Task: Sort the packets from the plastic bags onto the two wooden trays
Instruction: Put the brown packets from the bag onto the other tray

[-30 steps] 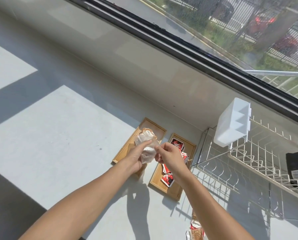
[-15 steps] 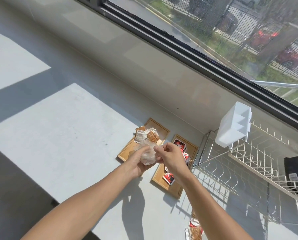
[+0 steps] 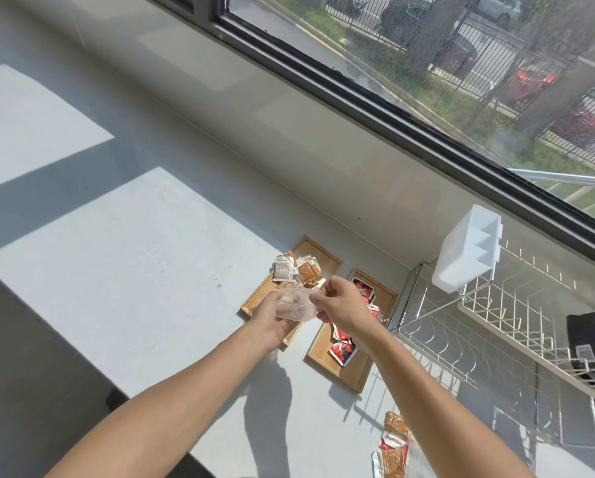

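- Since the earlier frames, brown and white packets (image 3: 297, 270) have been tipped out of the plastic bag (image 3: 296, 305) and are now piled on the left wooden tray (image 3: 318, 258), where only the full bag was seen before.
- The crumpled, clear bag is held just above the near end of that tray.
- The bag is grasped from below by the left hand (image 3: 271, 317), fingers curled around it.
- Its upper edge is pinched by the right hand (image 3: 340, 305).
- Red and black packets (image 3: 340, 350) are spread along the right wooden tray (image 3: 351, 374).
- More brown packets (image 3: 392, 446) are seen on the counter (image 3: 133, 257) near the right forearm.
- A wire dish rack (image 3: 496, 322) is placed just right of the trays.
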